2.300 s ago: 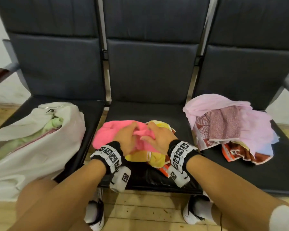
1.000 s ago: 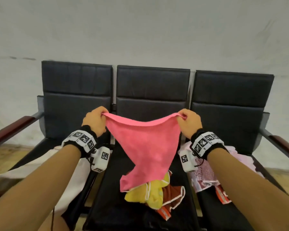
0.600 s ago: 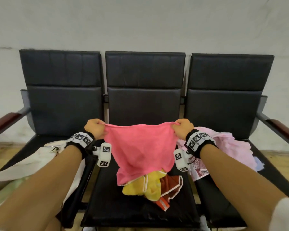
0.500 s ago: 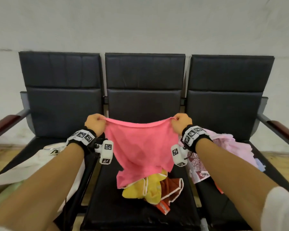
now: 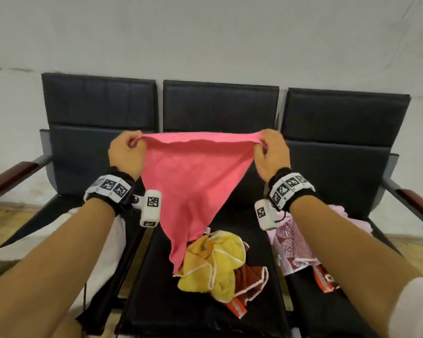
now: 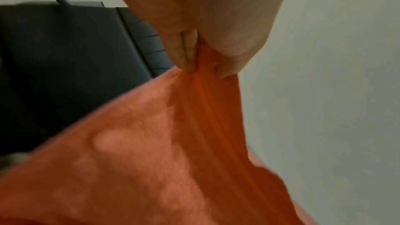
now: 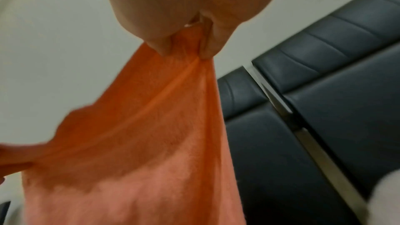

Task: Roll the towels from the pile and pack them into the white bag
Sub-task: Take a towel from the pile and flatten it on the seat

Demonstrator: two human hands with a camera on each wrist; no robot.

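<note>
I see my left hand (image 6: pixel 207 23) pinching the orange-looking towel (image 6: pixel 151 151) corner, dark seat backs (image 6: pixel 65 57) behind.

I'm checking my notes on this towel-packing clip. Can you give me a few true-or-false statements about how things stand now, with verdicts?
1. Both hands pinch the pink towel at its top corners. True: left hand, right hand.
2. The pink towel lies flat on the seat. False: it hangs spread in the air.
3. A yellow towel lies crumpled on the middle seat. True.
4. The pink towel is already rolled. False: it is unrolled.
</note>
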